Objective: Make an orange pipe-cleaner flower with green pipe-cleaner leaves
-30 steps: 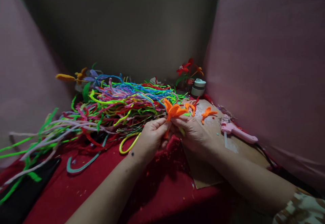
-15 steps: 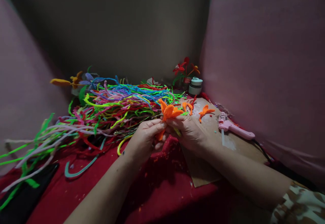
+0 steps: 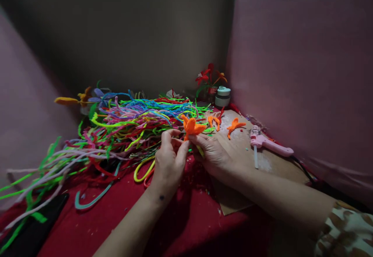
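An orange pipe-cleaner flower [image 3: 191,126] stands up between my two hands over the red cloth [image 3: 186,218]. My right hand [image 3: 214,154] is closed round its stem just below the petals. My left hand [image 3: 169,159] pinches at the stem from the left, thumb and fingers together. Behind them lies a big heap of coloured pipe cleaners [image 3: 128,123]. Two more orange pieces [image 3: 236,125] lie on the cardboard sheet [image 3: 247,159] to the right.
A pink glue gun [image 3: 269,144] rests on the cardboard near the right wall, its cord trailing toward me. A small round container [image 3: 223,96] and finished red and orange flowers [image 3: 208,76] stand in the back corner. More finished flowers [image 3: 84,97] lie at the back left.
My left hand has risen and turned, so its fingers now pinch higher on the stem. The flower and my right hand have hardly moved.
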A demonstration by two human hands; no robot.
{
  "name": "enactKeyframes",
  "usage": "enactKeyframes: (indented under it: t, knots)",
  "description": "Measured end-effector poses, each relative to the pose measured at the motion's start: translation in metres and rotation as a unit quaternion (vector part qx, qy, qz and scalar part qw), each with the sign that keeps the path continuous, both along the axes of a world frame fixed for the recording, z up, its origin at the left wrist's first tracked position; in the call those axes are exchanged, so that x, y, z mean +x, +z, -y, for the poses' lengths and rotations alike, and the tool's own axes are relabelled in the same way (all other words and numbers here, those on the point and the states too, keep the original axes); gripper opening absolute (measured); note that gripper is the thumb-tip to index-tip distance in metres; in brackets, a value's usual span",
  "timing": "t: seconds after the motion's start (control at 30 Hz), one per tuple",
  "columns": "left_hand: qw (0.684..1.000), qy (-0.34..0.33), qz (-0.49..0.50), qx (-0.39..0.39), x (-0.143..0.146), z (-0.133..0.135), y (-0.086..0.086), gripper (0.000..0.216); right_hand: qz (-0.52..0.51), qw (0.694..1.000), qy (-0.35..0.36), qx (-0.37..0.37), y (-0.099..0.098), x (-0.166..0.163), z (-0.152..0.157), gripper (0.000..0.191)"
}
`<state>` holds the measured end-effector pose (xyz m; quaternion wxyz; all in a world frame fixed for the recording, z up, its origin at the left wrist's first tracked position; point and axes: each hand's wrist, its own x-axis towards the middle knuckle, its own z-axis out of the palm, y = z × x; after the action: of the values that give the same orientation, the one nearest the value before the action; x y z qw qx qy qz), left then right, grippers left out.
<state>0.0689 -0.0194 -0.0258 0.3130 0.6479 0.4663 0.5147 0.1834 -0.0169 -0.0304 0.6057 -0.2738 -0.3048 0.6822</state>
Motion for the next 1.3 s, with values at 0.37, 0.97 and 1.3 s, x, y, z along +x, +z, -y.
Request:
enactKeyframes:
  t: [0.37, 0.97, 1.3]
  knots:
    - [0.854, 0.081, -0.354, 0.373, -0.001, -0.003, -0.013, 0.013, 0.015, 0.997, -0.039, 0.057, 0.002, 0.002, -0.001, 0.017]
    - [0.829, 0.090, -0.356, 0.422, -0.006, -0.004, -0.013, 0.016, 0.008, 0.998, -0.033, 0.054, 0.000, 0.001, 0.001, 0.021]
    - [0.818, 0.100, -0.377, 0.424, -0.006, -0.006, -0.015, 0.022, 0.055, 0.995, -0.048, 0.068, 0.000, 0.002, 0.000, 0.025]
